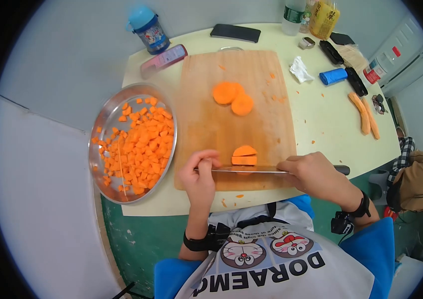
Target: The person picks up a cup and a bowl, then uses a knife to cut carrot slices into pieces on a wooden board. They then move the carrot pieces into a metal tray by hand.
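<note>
A kitchen knife [258, 170] lies across the near part of the wooden cutting board [199, 114]. My right hand [311, 172] is closed round it at the handle end, and the black handle pokes out to the right. At the blade's other end, my left hand [201, 174] has its fingers curled, pinching near the tip. Under and just beyond the blade is a carrot slice [244, 155] cut into strips, with a sliver of orange on the near side. Farther up the board, several round carrot slices [233, 96] overlap.
A round metal tray [171, 154] with diced carrot stands left of the board. Two peeled carrots [364, 115] lie at the right. Along the back are a blue flask [152, 35], a phone [235, 33] and bottles [293, 17]. A crumpled tissue [300, 70] sits right of the board.
</note>
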The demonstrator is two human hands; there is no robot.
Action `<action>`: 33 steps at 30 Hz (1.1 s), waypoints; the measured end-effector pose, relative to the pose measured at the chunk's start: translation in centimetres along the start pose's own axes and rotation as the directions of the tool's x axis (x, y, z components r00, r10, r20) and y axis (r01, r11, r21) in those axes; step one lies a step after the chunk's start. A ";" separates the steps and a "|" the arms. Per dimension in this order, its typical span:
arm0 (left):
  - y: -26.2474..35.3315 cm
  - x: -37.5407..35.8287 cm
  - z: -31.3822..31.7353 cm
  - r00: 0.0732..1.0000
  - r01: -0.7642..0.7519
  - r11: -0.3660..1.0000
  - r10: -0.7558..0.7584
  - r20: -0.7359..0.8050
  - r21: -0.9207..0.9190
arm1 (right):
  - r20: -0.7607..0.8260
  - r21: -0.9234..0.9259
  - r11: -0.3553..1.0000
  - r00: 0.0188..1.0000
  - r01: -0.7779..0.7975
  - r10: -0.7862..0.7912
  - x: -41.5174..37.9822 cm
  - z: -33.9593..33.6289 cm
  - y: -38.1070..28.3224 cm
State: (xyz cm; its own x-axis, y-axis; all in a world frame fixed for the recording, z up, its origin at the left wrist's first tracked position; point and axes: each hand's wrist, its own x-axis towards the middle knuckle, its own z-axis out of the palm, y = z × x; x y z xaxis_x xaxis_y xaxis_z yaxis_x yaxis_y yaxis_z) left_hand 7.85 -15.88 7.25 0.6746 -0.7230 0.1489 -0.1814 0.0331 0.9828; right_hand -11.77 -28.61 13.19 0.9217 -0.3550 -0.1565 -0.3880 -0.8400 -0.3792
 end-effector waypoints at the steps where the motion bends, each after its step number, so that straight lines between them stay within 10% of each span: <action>1: 0.6 0.1 0.1 1.000 -0.018 1.000 0.018 -0.003 0.006 | -0.013 0.013 1.000 1.000 0.001 -0.001 -0.3 -0.3 -0.1; 3: 2.0 -0.1 0.5 0.863 -0.363 0.905 0.416 -0.286 0.222 | -0.031 0.028 1.000 1.000 0.005 -0.005 -1.1 -1.2 -0.4; 7: 0.7 -1.1 -2.8 0.692 -0.637 0.750 0.658 -0.296 0.178 | -0.284 0.158 0.986 0.954 -0.056 0.100 -3.0 -3.0 -1.1; 8: 0.4 -1.2 -3.1 0.695 -0.637 0.750 0.659 -0.289 0.179 | -0.355 0.197 0.974 0.918 -0.114 0.179 -3.4 -3.1 -1.0; 10: 0.4 -1.3 -3.0 0.910 -0.394 0.840 0.299 0.288 0.372 | -0.424 0.243 0.963 0.880 -0.118 0.214 -4.1 -2.3 -0.2; 13: 1.1 0.1 -0.2 0.818 -0.521 0.655 0.199 0.540 0.548 | -0.427 0.329 0.911 0.822 -0.248 0.378 -5.3 -1.6 0.6; 20: 0.3 1.5 2.2 0.715 -0.588 0.619 0.096 0.693 0.521 | -0.400 0.398 0.838 0.752 -0.373 0.524 -7.5 0.4 1.9; 33: 0.3 -1.7 3.5 0.935 -0.298 0.659 0.053 0.352 0.691 | -0.391 0.417 0.860 0.796 -0.295 0.462 -7.7 2.1 2.8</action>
State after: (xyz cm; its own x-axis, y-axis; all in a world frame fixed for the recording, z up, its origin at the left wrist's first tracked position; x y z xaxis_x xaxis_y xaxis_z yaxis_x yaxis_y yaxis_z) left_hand 4.09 -17.05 6.95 0.3691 -0.9166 0.1534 -0.8145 -0.2395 0.5284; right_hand -19.96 -27.38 11.41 0.5533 -0.8311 0.0563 -0.6040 -0.4469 -0.6599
